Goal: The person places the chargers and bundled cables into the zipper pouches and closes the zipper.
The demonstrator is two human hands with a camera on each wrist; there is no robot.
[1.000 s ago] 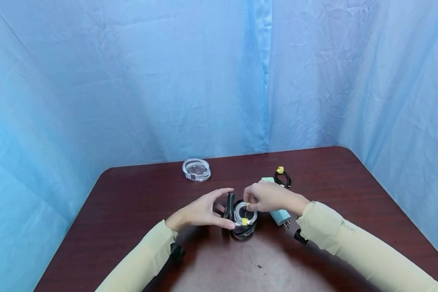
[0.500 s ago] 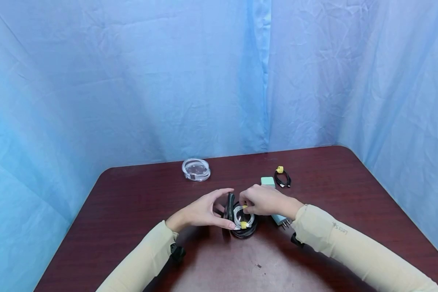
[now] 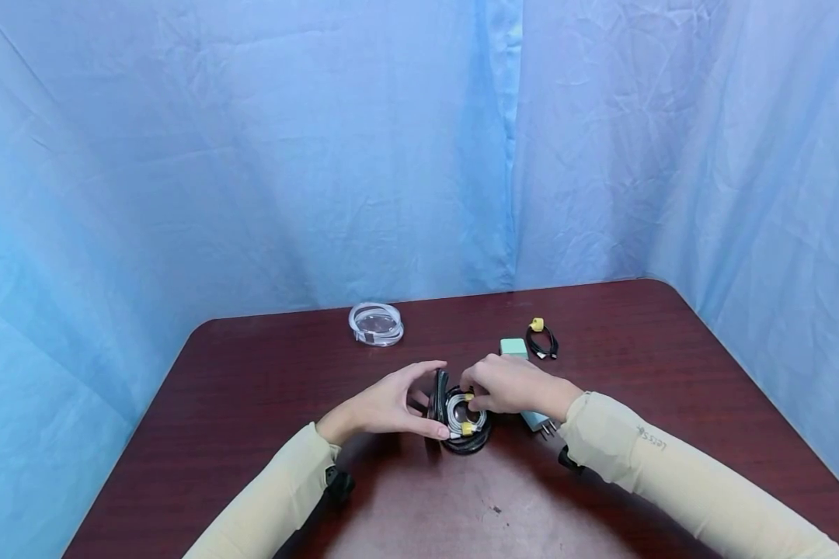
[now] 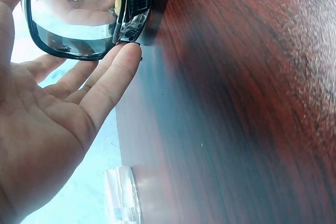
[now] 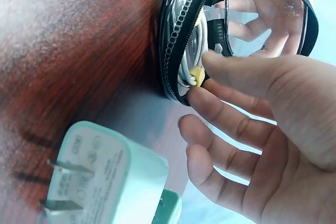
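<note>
Right hand (image 3: 509,383), pinching white coil (image 3: 454,414), easing toward table's left edge (image 3: 142,446); left hand (image 3: 394,401) clasping case (image 5: 184,30); coil seemingly nesting.

A cable (image 3: 452,411) lies in the case (image 3: 467,448), left of the charger (image 5: 107,174).

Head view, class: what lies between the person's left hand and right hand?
The open, black-edged clear case, with a coiled white cable in it, lies between the left hand and right hand; the head view shows this.
</note>
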